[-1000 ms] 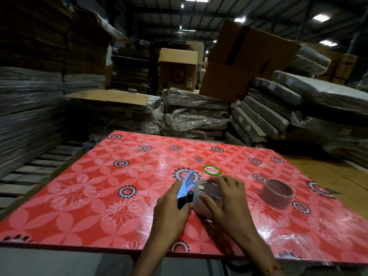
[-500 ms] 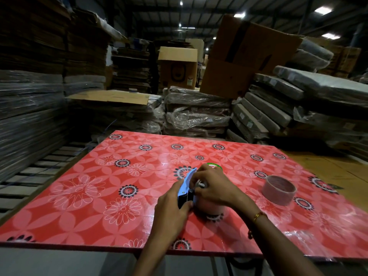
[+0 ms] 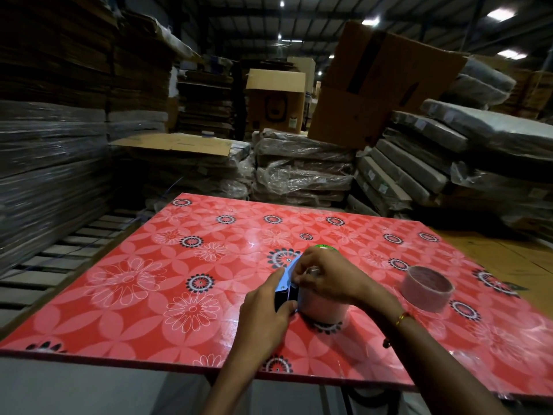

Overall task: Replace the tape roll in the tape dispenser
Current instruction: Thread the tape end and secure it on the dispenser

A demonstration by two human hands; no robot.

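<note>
1. The right hand point(image 3: 324, 278) has come over the top of the tape roll point(image 3: 323, 304); a second ago it cupped the roll's near side, and now its fingers point(image 3: 302, 272) curl down at the blue plate of the tape dispenser point(image 3: 288, 280), pinching something there. Whether that is the tape's loose end I cannot tell.
2. The left hand point(image 3: 264, 310) still grips the dispenser's dark body, thumb and fingers wrapped round it, holding it steady on the worktop point(image 3: 119, 295).
3. The roll sits on the dispenser, just below centre of the frame. My guess is that seating is done and threading has begun.
4. The other roll point(image 3: 426, 290), thin-walled and probably the spent one, lies apart at the right.
5. Compared with earlier, the wrist with its yellow bangle point(image 3: 402, 318) has swung further in from the right.
</note>
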